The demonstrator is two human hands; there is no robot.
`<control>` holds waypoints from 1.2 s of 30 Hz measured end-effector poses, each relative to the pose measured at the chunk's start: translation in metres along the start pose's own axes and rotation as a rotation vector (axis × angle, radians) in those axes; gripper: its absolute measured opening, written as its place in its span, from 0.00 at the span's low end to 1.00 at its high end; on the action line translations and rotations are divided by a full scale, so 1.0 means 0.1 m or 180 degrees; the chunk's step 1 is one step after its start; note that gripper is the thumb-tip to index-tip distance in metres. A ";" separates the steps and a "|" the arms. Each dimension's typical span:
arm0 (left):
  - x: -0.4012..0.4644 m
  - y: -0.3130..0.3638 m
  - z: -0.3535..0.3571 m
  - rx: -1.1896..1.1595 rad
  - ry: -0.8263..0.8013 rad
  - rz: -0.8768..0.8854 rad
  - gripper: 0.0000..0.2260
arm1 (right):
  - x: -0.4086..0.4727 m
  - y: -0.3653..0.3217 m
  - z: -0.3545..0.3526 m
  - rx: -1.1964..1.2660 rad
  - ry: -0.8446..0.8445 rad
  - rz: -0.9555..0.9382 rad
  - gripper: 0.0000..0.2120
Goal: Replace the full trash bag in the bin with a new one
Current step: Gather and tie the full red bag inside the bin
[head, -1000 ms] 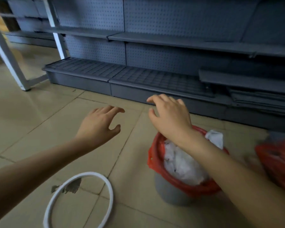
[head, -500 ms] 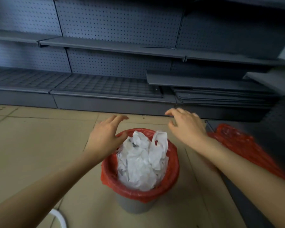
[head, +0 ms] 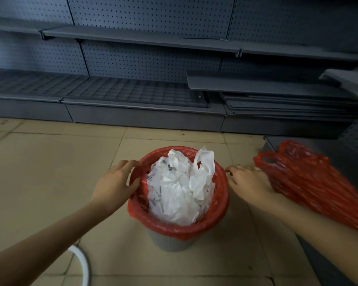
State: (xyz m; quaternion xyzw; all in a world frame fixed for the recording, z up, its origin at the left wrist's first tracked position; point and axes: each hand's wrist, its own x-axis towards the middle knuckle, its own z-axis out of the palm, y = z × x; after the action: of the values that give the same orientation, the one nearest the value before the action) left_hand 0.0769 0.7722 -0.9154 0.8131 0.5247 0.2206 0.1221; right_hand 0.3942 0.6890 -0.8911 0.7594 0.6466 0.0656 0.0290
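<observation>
Head view: white ring (head: 83, 263) cut off

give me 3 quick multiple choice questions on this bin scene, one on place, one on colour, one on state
1. Where is the spare bag?
A. right of the bin
B. left of the bin
C. inside the bin

2. What colour is the bag lining the bin?
A. black
B. red
C. blue

3. How full is the bin?
A. empty
B. half full
C. heaped above the rim

Answers:
1 A, the spare bag lies right of the bin, beyond the right hand.
2 B, the liner over the rim is red.
3 C, white trash rises above the rim.
</observation>
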 end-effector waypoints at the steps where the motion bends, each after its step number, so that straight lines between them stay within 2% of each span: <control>1: -0.01 0.00 0.01 -0.0019 0.0038 0.0007 0.15 | 0.02 0.00 0.01 0.0056 0.0029 0.0004 0.16; 6: -0.03 0.03 0.05 -0.0289 0.0296 -0.0059 0.13 | 0.06 -0.06 -0.05 0.0436 0.0149 0.0078 0.16; 15: 0.02 0.09 0.09 -0.0269 0.0405 -0.0218 0.05 | 0.12 -0.06 -0.06 0.0215 0.0247 0.0110 0.12; 21: 0.08 0.09 0.08 0.0109 0.0399 0.0060 0.03 | 0.12 -0.06 -0.05 -0.0164 0.0496 -0.0109 0.12; 28: 0.08 0.12 0.03 -0.0081 0.0469 0.0020 0.09 | 0.11 -0.14 -0.14 -0.0137 0.0640 -0.0195 0.12; 32: 0.04 0.13 0.00 -0.0097 0.0448 -0.0015 0.09 | 0.11 -0.18 -0.22 -0.0065 0.0719 -0.0211 0.12; 36: 0.03 0.19 -0.04 -0.0030 0.0399 0.0315 0.11 | 0.14 -0.19 -0.26 0.0089 0.0736 -0.0206 0.11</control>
State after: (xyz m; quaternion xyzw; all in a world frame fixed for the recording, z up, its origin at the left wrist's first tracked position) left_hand 0.0912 0.7669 -0.9025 0.8220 0.4895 0.2792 0.0819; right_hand 0.3744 0.7048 -0.8665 0.7258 0.6707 0.1427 -0.0544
